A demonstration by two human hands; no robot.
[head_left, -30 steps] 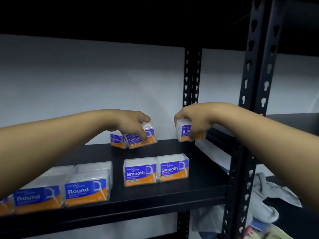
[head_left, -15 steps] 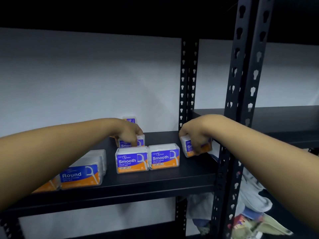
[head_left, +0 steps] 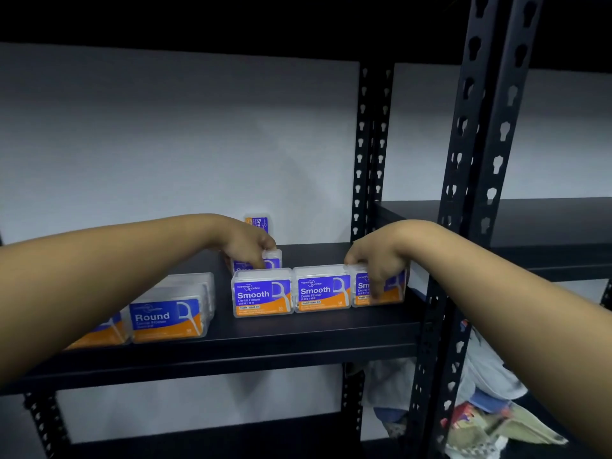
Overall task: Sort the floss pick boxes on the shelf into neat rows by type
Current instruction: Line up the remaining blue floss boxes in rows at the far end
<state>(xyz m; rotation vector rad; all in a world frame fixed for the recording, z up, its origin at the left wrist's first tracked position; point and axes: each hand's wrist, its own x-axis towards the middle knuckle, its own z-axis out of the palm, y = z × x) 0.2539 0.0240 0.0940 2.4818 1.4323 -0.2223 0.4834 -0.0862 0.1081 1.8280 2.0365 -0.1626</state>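
On the black shelf (head_left: 298,339) two Smooth boxes (head_left: 262,295) (head_left: 322,292) stand side by side at the front. My right hand (head_left: 376,263) grips a third Smooth box (head_left: 394,286) set down against their right end. My left hand (head_left: 246,248) holds a Smooth box (head_left: 272,260) just behind the front left one. Another Smooth box (head_left: 257,223) stands on end against the back wall. Round boxes (head_left: 167,318) sit in a row at the left, partly hidden by my left arm.
Black perforated uprights (head_left: 467,193) (head_left: 369,154) frame the shelf's right side. A second shelf (head_left: 546,223) extends to the right. Crumpled cloth and packaging (head_left: 477,402) lie below on the right. A white wall (head_left: 165,144) backs the shelf.
Both hands have lowered their Smooth boxes onto the shelf. The right box now sits in line with the two front boxes; the left box sits behind them.
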